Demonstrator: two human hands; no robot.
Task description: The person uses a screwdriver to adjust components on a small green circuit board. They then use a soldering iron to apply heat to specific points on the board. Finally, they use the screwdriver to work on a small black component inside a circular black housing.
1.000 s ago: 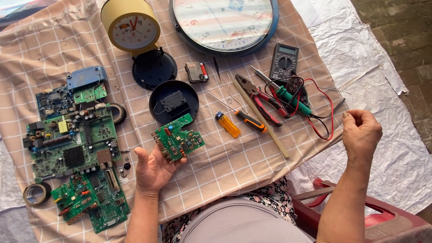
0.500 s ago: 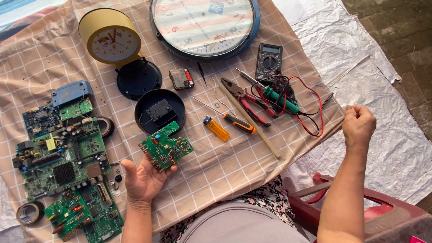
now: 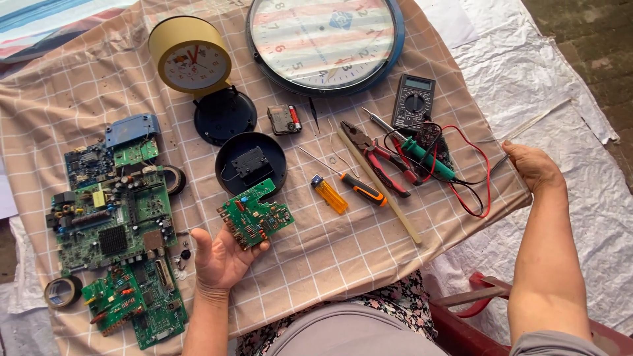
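Note:
My left hand (image 3: 221,260) lies palm up on the checked cloth (image 3: 343,264) near the front edge. It holds a small green circuit board (image 3: 255,214) by its lower edge, tilted up off the cloth. My right hand (image 3: 533,165) is at the table's right edge, fingers closed on a thin pale wire (image 3: 544,117) that runs up and right over the white sheet. Red and black meter leads (image 3: 471,191) lie just left of this hand.
Several larger circuit boards (image 3: 109,211) and a tape roll (image 3: 62,290) lie at the left. Farther back are a yellow alarm clock (image 3: 190,56), a big wall clock (image 3: 323,39), two black round covers (image 3: 225,115), a multimeter (image 3: 413,99), pliers (image 3: 379,155), a screwdriver (image 3: 359,188) and a yellow lighter (image 3: 330,194).
My right hand has stayed closed on the wire and shifted slightly up along the table's right edge. My left hand keeps holding the small board in about the same place.

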